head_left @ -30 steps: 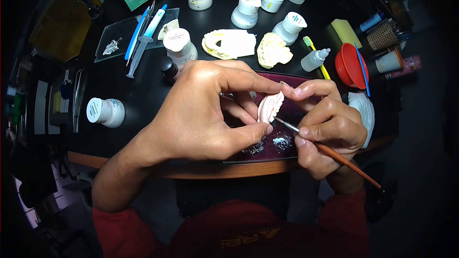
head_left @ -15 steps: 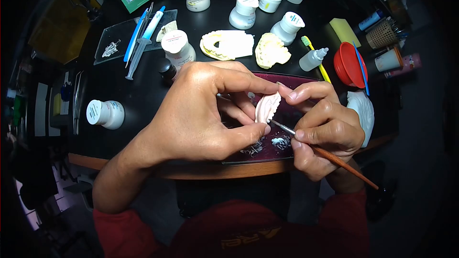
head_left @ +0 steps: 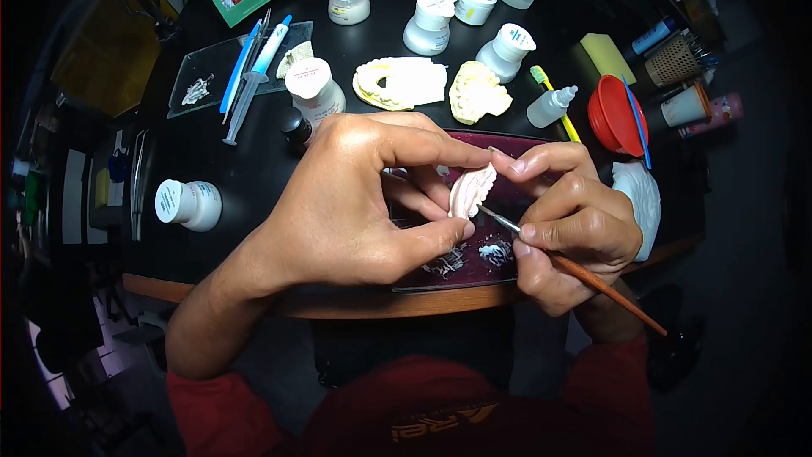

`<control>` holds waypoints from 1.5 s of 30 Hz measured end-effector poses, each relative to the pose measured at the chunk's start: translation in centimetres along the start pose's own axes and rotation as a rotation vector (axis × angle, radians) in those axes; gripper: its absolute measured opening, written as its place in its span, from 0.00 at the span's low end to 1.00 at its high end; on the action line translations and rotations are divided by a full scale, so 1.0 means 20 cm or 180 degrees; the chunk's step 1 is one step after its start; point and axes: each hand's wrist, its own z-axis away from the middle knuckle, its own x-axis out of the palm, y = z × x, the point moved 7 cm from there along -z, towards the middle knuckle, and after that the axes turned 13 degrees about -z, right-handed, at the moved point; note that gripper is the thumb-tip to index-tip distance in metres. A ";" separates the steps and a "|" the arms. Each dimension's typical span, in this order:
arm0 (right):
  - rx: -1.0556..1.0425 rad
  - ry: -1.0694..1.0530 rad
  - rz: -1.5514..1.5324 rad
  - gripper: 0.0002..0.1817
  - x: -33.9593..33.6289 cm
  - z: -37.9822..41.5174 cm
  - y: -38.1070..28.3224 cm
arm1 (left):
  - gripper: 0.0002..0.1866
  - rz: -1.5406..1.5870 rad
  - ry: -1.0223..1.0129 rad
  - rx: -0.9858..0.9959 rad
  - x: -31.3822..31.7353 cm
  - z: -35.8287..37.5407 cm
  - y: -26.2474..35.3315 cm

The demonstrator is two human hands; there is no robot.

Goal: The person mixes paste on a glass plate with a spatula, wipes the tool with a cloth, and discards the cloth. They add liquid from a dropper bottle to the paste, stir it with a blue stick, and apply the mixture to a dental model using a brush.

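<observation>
My left hand (head_left: 355, 195) pinches a pale pink dental model (head_left: 469, 193) with a row of teeth between the thumb and index finger. A thin brush (head_left: 584, 275) with a brown wooden handle and metal ferrule is gripped by my right hand (head_left: 579, 224). Its tip lies right at the teeth on the model's right side. The right index finger reaches up to the left index fingertip at the model's top end. Beneath both hands lies a dark red slab (head_left: 406, 280), bearing white smears of paste (head_left: 495, 253).
Yellowish plaster models (head_left: 423, 80) and several white jars (head_left: 427, 27) stand behind my hands. At left are a jar (head_left: 199, 206) and a glass plate with a syringe (head_left: 252, 85). A red rubber bowl (head_left: 611, 114), dropper bottle (head_left: 551, 107) and white cloth (head_left: 639, 203) sit at right.
The brush tip has shifted slightly upward along the teeth, with my right hand moving a little. My left hand keeps its hold on the model. The whole view has shifted slightly.
</observation>
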 end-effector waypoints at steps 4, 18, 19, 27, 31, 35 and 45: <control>0.0009 0.0081 -0.0013 0.13 -0.01 0.01 0.00 | 0.26 -0.0068 0.0013 0.0050 0.00 0.00 0.01; 0.0015 0.0052 -0.0042 0.13 -0.02 0.01 0.01 | 0.26 -0.0013 -0.0017 0.0033 0.00 0.00 0.01; 0.0028 0.0035 -0.0025 0.13 -0.02 0.01 0.01 | 0.26 0.0015 -0.0026 0.0032 0.01 0.00 0.01; 0.0185 -0.0173 -0.0261 0.15 -0.04 0.02 0.00 | 0.27 0.0710 -0.0357 -0.0781 0.02 0.00 -0.07; 0.0006 -0.0198 -0.0114 0.16 -0.02 0.01 -0.02 | 0.28 0.1143 -0.0493 -0.0795 0.03 0.00 -0.11; -0.0173 -0.0201 -0.0025 0.16 -0.02 0.01 -0.02 | 0.28 0.1166 -0.0586 -0.0728 0.03 -0.01 -0.11; 0.0073 -0.0171 -0.0110 0.16 -0.03 0.02 -0.01 | 0.27 0.0987 -0.0435 -0.0789 0.01 0.00 -0.08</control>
